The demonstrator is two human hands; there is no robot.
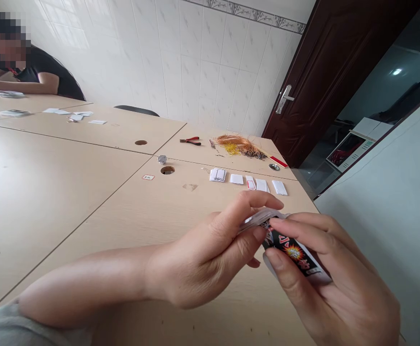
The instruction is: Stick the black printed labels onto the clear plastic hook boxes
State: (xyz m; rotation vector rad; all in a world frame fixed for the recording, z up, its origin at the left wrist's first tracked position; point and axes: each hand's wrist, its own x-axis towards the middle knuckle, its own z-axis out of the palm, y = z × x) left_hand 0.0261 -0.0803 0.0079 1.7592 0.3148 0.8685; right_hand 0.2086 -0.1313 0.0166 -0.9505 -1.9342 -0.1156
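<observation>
Both hands meet over the near part of the table, on a small black printed packet [293, 253] with red and white lettering and a fiery yellow-orange burst. My right hand [334, 269] grips its body, thumb on one side and fingers along the other. Closed at the packet's upper left end, my left hand [228, 240] presses its thumb on the edge, its index finger arched over the top. Clear, shiny plastic [262, 218] shows between the fingers there. What lies inside the packet is hidden.
Beyond my hands lie small white paper stacks [236, 179], a round metallic item [162, 159], pliers [191, 141] and a heap of copper-coloured and yellow strands [240, 146]. The table has round holes [167, 170]. Another person [33, 72] sits at far left; a dark door [321, 53] stands behind.
</observation>
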